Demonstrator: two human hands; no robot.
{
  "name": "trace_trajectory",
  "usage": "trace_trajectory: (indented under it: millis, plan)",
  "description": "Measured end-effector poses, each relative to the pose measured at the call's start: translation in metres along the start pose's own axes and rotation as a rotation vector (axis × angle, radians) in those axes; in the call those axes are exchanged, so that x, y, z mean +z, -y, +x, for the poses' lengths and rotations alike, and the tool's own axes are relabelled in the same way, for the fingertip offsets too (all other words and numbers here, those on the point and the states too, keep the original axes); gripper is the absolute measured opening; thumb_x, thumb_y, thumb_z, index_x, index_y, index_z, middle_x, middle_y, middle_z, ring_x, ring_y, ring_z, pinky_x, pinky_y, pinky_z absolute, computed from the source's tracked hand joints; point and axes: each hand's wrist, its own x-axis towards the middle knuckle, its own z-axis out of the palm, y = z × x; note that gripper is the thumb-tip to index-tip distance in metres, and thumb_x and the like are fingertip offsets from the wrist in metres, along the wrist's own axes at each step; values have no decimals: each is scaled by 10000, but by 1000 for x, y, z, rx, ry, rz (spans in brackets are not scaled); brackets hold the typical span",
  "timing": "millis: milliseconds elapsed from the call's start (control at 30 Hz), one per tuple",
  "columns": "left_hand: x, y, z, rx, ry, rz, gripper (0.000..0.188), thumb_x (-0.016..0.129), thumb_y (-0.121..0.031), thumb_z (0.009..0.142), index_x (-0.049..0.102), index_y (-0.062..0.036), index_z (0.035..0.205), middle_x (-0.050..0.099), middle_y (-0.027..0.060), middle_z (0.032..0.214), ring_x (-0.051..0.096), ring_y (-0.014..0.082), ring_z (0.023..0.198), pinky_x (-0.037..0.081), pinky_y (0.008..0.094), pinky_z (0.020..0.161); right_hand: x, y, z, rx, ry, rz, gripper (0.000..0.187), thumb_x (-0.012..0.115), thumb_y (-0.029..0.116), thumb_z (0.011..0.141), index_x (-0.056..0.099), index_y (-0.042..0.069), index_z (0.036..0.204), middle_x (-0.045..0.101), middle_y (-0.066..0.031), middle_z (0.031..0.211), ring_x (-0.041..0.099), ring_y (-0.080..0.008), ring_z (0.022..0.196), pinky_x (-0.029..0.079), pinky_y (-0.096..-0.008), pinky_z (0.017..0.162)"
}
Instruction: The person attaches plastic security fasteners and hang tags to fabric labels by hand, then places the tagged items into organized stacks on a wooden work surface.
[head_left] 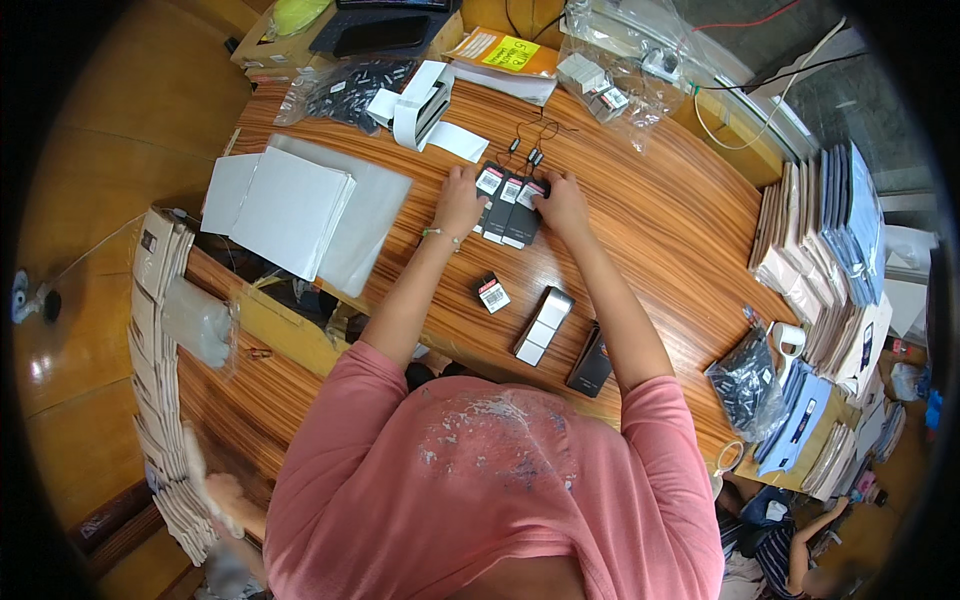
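Note:
Black hang tags lie side by side on the wood-grain table, with white and pink barcode stickers at their upper ends. Dark cords with small black clips run from them toward the far side. My left hand closes on the left edge of the tags, its thumb on them. At the right edge, my right hand is curled with its thumb on the rightmost tag. Nearer me are a small stack of barcode stickers, a strip of blank silvery-white labels and a black stack of tags.
White sheets lie on the left. Behind are a bag of black clips, a label roll and a bag of small boxes. Packed garments are stacked right, near another black-filled bag. Other people work at both lower sides.

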Motion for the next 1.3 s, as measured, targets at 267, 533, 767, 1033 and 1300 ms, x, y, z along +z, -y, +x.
trace_trajectory:
  millis: [267, 533, 767, 1033, 1300]
  plan:
    - [3, -6, -4, -5, 18, -85, 448, 668, -45, 699, 497, -2, 1111, 465, 186, 1076, 473, 343, 1028, 398, 377, 884, 8, -12, -1, -67, -35, 84, 389, 633, 52, 651, 570, -19, 1027, 502, -259, 1034, 539, -392, 924, 460, -412, 811]
    - [6, 2, -3, 0, 49, -129, 394, 602, -51, 763, 492, -1, 1138, 466, 192, 1087, 493, 342, 1003, 405, 373, 872, 16, -25, -1, -106, -14, 101, 409, 684, 115, 633, 597, -21, 1008, 591, -221, 830, 566, -343, 802, 459, -395, 721]
    - [7, 2, -2, -19, 52, -128, 406, 559, -65, 791, 475, -28, 1187, 459, 212, 1124, 474, 361, 1044, 388, 383, 900, 22, -31, -4, -146, -54, 153, 431, 698, 158, 654, 589, -7, 1036, 602, -180, 772, 586, -303, 742, 461, -382, 651]
    - [9, 4, -2, -53, 65, -89, 436, 546, -63, 791, 482, -124, 1219, 456, 220, 1131, 469, 374, 1045, 395, 395, 891, 7, -5, -21, -16, 8, 90, 508, 690, 138, 686, 519, 42, 1154, 476, -226, 1083, 521, -372, 966, 442, -404, 833]
    - [-12, -24, -22, 181, -83, -161, 495, 545, -118, 818, 375, -69, 1281, 454, 243, 1136, 462, 393, 1041, 398, 406, 883, -29, -43, -44, -165, -153, 283, 440, 638, 122, 739, 511, 68, 1156, 500, -202, 1034, 532, -350, 945, 447, -385, 816]
